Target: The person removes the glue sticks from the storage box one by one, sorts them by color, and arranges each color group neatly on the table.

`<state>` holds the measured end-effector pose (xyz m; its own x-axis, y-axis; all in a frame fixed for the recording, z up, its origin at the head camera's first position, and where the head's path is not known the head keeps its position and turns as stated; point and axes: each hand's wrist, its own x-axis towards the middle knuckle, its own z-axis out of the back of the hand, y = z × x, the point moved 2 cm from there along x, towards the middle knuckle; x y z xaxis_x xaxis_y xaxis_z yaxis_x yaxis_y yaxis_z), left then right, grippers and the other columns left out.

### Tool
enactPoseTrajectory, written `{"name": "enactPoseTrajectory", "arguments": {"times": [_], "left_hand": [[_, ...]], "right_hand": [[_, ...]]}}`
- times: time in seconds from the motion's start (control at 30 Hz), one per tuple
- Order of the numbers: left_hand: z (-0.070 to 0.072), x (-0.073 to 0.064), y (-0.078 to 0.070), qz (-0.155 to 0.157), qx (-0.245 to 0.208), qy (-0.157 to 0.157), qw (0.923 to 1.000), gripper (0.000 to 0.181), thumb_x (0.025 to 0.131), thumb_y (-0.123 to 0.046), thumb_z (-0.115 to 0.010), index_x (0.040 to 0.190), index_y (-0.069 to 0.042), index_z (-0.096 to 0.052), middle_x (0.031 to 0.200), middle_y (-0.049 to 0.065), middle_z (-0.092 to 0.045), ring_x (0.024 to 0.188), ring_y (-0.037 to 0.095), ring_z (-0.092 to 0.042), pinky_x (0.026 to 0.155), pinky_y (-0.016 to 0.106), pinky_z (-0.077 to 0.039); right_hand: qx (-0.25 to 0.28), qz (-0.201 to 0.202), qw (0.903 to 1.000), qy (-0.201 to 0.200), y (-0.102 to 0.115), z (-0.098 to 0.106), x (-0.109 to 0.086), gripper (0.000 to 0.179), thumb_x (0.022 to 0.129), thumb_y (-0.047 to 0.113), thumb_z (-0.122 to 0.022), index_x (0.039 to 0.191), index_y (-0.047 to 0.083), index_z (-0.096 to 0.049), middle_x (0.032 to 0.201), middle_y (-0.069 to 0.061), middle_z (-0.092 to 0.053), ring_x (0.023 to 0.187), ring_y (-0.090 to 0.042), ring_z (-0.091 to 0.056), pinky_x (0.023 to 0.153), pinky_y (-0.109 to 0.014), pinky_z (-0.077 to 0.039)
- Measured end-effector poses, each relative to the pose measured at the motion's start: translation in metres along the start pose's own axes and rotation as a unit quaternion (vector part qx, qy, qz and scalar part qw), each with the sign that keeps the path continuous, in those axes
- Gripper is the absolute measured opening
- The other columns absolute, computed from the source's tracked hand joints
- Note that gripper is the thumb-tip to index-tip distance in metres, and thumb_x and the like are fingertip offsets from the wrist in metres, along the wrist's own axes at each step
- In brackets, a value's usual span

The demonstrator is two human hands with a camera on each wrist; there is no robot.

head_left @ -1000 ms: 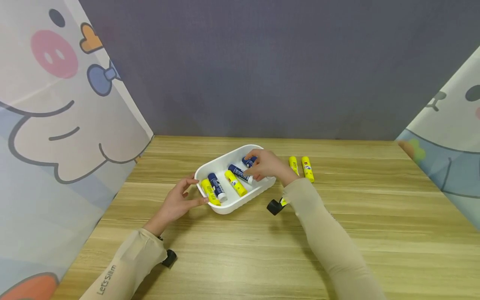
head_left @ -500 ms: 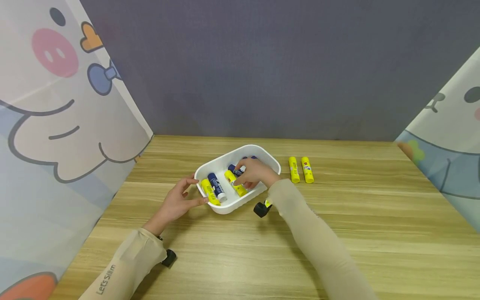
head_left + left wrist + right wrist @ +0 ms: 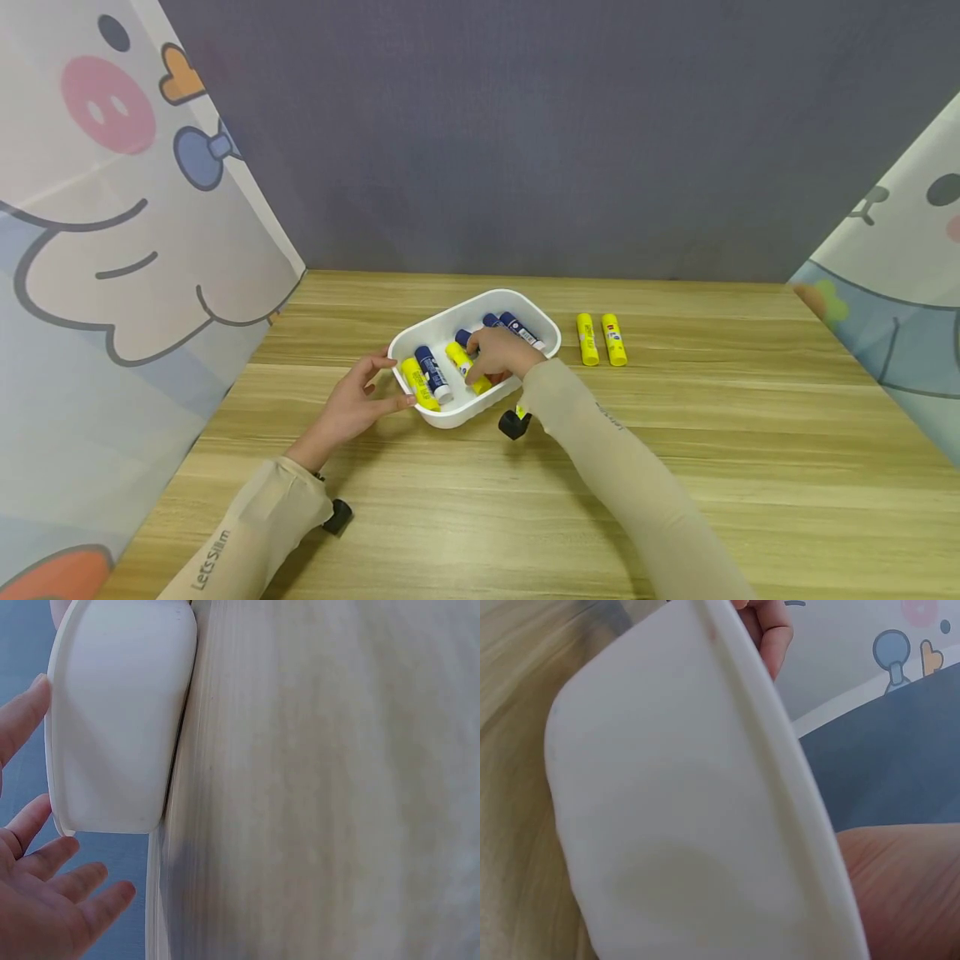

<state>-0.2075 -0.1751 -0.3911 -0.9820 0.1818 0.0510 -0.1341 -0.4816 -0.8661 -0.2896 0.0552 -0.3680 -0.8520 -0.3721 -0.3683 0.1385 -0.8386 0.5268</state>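
A white plastic tray (image 3: 416,333) lies on the table with yellow and dark blue glue sticks inside. My left hand (image 3: 352,407) is at its left end, thumb and fingertip touching the rim; the left wrist view shows the other fingers spread loosely below. My right hand (image 3: 501,353) reaches into the tray, thumb and fingers around the middle yellow glue stick (image 3: 457,353), partly covering it. Under that hand a blue glue stick (image 3: 462,337) is mostly hidden. Another yellow one (image 3: 420,385) and a blue one (image 3: 433,375) lie at the left end. Two blue sticks (image 3: 521,328) lie at the right.
Two yellow glue sticks (image 3: 587,340) lie side by side on the wooden table (image 3: 720,433), right of the tray. A grey panel (image 3: 525,142) stands behind, with cartoon-printed sheets (image 3: 135,250) at both sides. A black wrist camera (image 3: 513,424) hangs by the tray's front.
My right hand has moved left and toward me within the tray, from the blue glue sticks at the right end to the middle yellow one. My left hand has stayed at the rim.
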Motion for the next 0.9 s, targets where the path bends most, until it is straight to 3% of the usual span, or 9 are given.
{"name": "enactPoseTrajectory", "arguments": {"times": [0.33,0.6,0.9], "left_hand": [[-0.001,0.000,0.000,-0.004,0.003,-0.002,1.0000,0.059,0.082,-0.016,-0.083,0.126,0.003,-0.049,0.154,0.025,-0.035,0.141,0.048,-0.029,0.108,0.068,-0.030],[-0.001,0.001,0.001,-0.007,0.004,-0.003,1.0000,0.058,0.083,-0.015,-0.082,0.126,0.003,-0.049,0.154,0.026,-0.034,0.141,0.048,-0.028,0.108,0.068,-0.029],[0.000,0.000,0.000,0.001,0.007,-0.001,1.0000,0.059,0.083,-0.016,-0.082,0.127,0.003,-0.048,0.155,0.026,-0.033,0.142,0.048,-0.028,0.108,0.067,-0.029]], "right_hand": [[0.014,-0.006,0.9999,0.000,-0.001,0.000,-0.001,0.058,0.084,0.014,-0.080,0.136,0.006,-0.057,0.128,-0.014,-0.058,0.059,-0.017,-0.061,0.053,-0.026,-0.054],[0.040,0.015,0.9991,0.004,-0.006,0.008,-0.006,0.054,0.084,0.013,-0.078,0.134,0.009,-0.059,0.125,-0.013,-0.058,0.060,-0.018,-0.064,0.055,-0.028,-0.056],[0.101,0.053,0.9934,-0.003,-0.014,0.016,-0.012,0.055,0.085,0.012,-0.076,0.136,0.009,-0.058,0.085,-0.011,-0.066,0.057,-0.019,-0.062,0.056,-0.030,-0.057]]}}
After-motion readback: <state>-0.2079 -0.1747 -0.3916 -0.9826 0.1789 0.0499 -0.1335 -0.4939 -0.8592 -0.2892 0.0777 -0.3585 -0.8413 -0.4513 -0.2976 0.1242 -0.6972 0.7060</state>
